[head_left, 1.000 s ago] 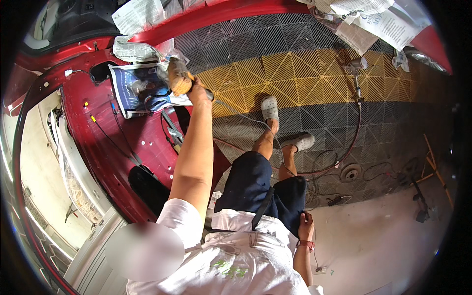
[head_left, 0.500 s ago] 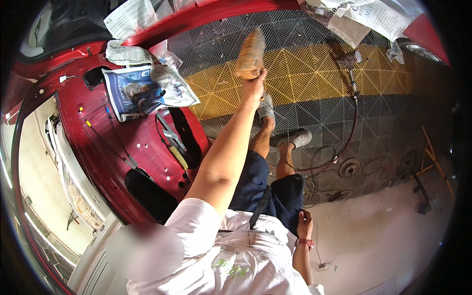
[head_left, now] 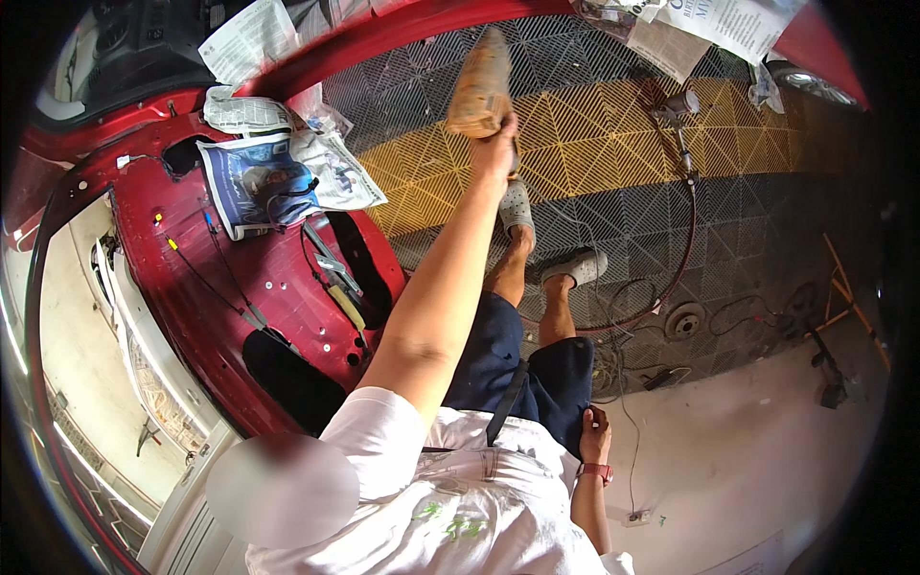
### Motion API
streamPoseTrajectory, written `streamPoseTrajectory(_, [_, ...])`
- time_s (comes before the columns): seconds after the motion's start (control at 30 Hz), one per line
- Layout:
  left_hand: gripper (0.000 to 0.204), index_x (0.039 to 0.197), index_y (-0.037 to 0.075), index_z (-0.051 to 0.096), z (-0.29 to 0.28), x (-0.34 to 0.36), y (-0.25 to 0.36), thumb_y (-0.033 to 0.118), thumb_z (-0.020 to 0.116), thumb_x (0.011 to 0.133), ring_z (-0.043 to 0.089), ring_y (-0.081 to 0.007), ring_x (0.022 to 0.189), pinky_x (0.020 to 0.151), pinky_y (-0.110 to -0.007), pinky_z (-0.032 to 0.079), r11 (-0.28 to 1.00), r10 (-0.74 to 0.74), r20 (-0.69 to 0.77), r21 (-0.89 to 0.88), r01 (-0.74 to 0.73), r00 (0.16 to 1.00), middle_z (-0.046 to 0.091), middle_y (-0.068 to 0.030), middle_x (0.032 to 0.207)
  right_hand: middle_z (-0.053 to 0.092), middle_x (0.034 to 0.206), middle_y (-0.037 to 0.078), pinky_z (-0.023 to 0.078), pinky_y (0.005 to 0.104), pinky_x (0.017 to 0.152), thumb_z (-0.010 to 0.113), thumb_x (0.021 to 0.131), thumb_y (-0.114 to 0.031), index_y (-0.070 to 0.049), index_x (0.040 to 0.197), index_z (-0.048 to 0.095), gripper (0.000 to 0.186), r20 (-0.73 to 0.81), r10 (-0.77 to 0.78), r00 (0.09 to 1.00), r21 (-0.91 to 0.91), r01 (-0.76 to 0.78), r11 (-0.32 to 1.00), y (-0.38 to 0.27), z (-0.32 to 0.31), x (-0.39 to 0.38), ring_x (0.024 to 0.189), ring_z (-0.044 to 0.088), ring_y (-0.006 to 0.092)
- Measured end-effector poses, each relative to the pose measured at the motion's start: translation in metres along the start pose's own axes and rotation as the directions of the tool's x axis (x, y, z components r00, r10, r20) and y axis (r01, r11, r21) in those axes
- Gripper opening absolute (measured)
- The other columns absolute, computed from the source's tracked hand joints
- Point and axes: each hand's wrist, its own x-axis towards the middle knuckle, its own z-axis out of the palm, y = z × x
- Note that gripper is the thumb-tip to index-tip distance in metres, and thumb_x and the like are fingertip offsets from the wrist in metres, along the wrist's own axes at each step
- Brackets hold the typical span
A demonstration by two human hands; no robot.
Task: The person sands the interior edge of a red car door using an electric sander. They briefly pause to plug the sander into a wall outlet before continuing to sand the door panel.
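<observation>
My left hand (head_left: pixel 494 151) is closed around the handle of a brown-orange, tapering tool (head_left: pixel 481 86), shaped like a heat gun. Its narrow end points away from me and its wide end is by my fist. The arm is stretched out ahead, over the patterned floor. My right hand (head_left: pixel 594 436), with a red band on its wrist, rests at the side of my dark shorts (head_left: pixel 561 379). Its fingers lie lightly bent, with nothing visible in them. Left of my arm is a red car door panel (head_left: pixel 230 287) with holes, wires and printed paper (head_left: pixel 254 182) on it.
A hose (head_left: pixel 692 244) runs over the floor from a gun-shaped tool (head_left: pixel 678 103) at the far right. A thin cord (head_left: pixel 628 422) leads to a white wall outlet (head_left: pixel 637 517). A round disc (head_left: pixel 684 322) and an orange frame (head_left: pixel 843 297) are on the right. Newspaper covers red bodywork beyond.
My left hand has carried the tan tool slightly farther away and a little left. The whole view has shifted slightly. My right hand stays at my shorts.
</observation>
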Motion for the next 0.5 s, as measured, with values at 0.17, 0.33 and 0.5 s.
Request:
streamPoseTrajectory(0.17, [0.046,0.132,0.003,0.054,-0.043,0.025,0.002,0.021,0.072,0.094,0.060,-0.0212,0.112,0.098,-0.037,0.046,0.981,0.141,-0.295,-0.084,-0.172,0.945,0.062,-0.0099,0.126,0.072,0.108,0.015,0.052,0.0435,0.087,0.059,0.099,-0.035,-0.008,0.116,0.069,0.033,0.010,0.001,1.000,-0.027,-0.001,1.000,0.004,0.001,0.002,0.102,0.068,0.0329])
streamPoseTrajectory(0.33, [0.040,0.130,0.002,0.055,-0.033,0.011,0.012,0.015,0.070,0.095,0.060,-0.0212,0.111,0.098,-0.035,0.046,0.986,0.088,-0.291,-0.113,-0.125,0.953,0.063,-0.0101,0.126,0.072,0.108,0.015,0.052,0.0444,0.086,0.059,0.100,-0.035,-0.009,0.116,0.069,0.032,-0.014,0.005,1.000,-0.043,-0.006,0.999,0.001,0.001,-0.001,0.101,0.068,0.0338])
streamPoseTrajectory(0.5, [0.047,0.134,0.003,0.053,0.002,-0.008,0.021,0.021,0.072,0.094,0.060,-0.0203,0.114,0.098,-0.034,0.046,0.997,0.074,-0.079,-0.012,-0.075,0.994,0.062,-0.0093,0.128,0.072,0.108,0.016,0.052,0.0453,0.085,0.059,0.099,-0.037,-0.010,0.116,0.069,0.034,-0.017,0.003,1.000,-0.056,-0.004,0.998,0.001,0.000,-0.002,0.102,0.068,0.0351])
